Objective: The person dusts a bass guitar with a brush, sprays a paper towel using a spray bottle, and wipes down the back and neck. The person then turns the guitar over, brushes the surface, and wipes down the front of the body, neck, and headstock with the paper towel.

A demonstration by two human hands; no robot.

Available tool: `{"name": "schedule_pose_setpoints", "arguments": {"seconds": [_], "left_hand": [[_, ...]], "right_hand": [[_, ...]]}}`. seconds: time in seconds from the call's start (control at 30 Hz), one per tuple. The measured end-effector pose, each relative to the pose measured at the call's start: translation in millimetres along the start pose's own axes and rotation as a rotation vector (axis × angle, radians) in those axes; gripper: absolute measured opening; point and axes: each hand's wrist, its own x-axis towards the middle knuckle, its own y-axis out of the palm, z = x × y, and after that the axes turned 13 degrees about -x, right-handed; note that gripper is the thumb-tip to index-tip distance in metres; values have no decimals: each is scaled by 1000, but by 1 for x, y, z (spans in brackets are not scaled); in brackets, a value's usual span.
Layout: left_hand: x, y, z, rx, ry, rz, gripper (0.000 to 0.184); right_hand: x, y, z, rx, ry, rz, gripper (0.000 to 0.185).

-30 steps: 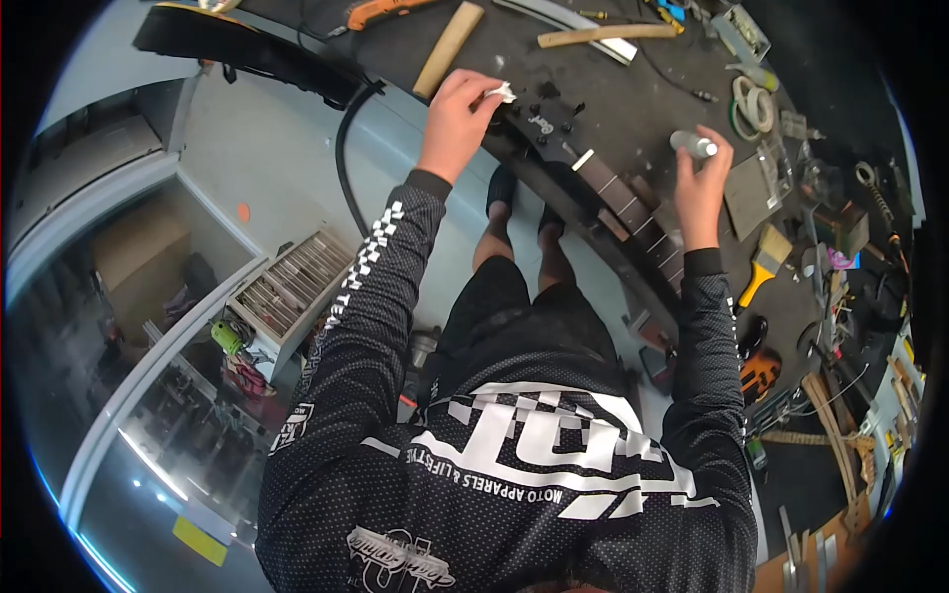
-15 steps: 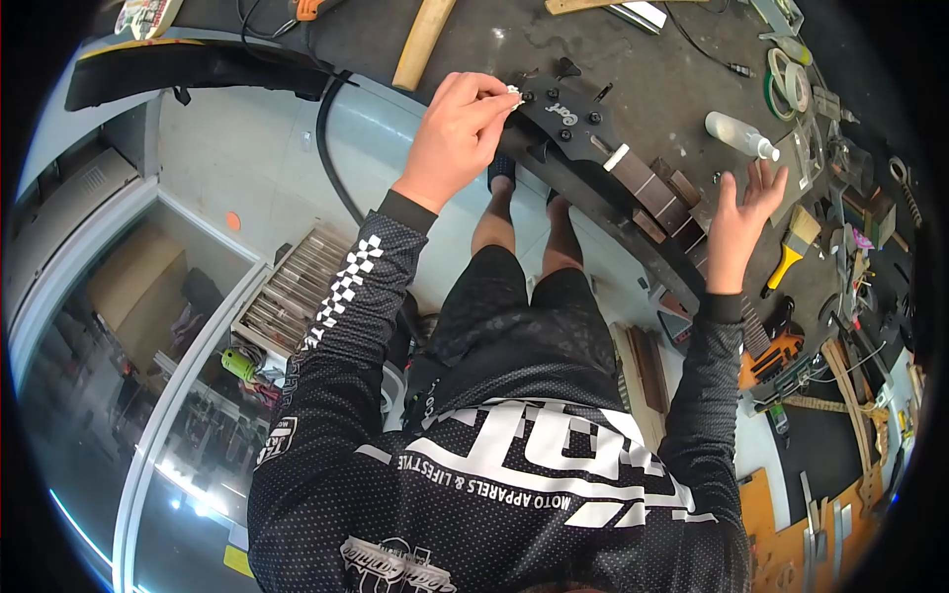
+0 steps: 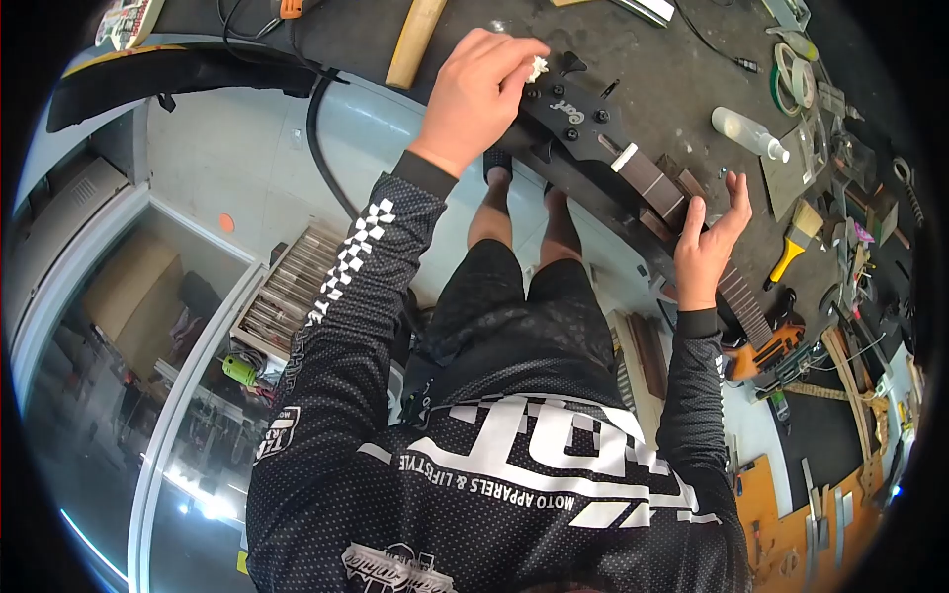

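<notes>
My left hand (image 3: 473,104) pinches a small crumpled white wad (image 3: 537,69), tissue or cloth, just above the tip of a guitar's black headstock (image 3: 583,107) marked "Cort". Dark tuning posts stand on the headstock, and one tuning key (image 3: 571,63) sticks out at its far side. A white nut (image 3: 624,156) lies at the start of the dark fretboard (image 3: 656,188). Over the neck is my right hand (image 3: 710,247), fingers extended and holding nothing; whether it touches the neck I cannot tell. The guitar's orange body (image 3: 769,348) shows past my right wrist.
A clear spray bottle (image 3: 749,134) lies on the dark bench beyond the neck. Close by are a yellow-handled brush (image 3: 794,242), tape rolls (image 3: 794,77) and assorted clutter. A wooden stick (image 3: 415,44) rests at the back left. A black hose (image 3: 318,148) hangs off the bench edge.
My left hand has lifted the white wad from the headstock edge, moving up and right. My right hand has shifted left and down, nearer the neck.
</notes>
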Motion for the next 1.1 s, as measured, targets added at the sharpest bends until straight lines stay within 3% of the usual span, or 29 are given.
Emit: {"name": "schedule_pose_setpoints", "arguments": {"seconds": [0.27,0.57,0.77,0.87,1.0,1.1], "left_hand": [[-2,-10,5,-55,-93,-2,17],[30,-16,3,-148,-168,266,15],[61,-11,-1,-201,-175,552,16],[61,-25,9,-86,-98,541,17],[55,-11,2,-244,-262,481,19],[62,28,-18,-234,-91,578,15]], "right_hand": [[0,4,0,-33,27,-6,72],[1,5,4,-28,50,-23,69],[3,8,7,-19,62,-58,69],[1,6,7,-8,75,-70,68],[0,6,6,-15,76,-79,66],[1,6,7,-10,77,-90,65]]}}
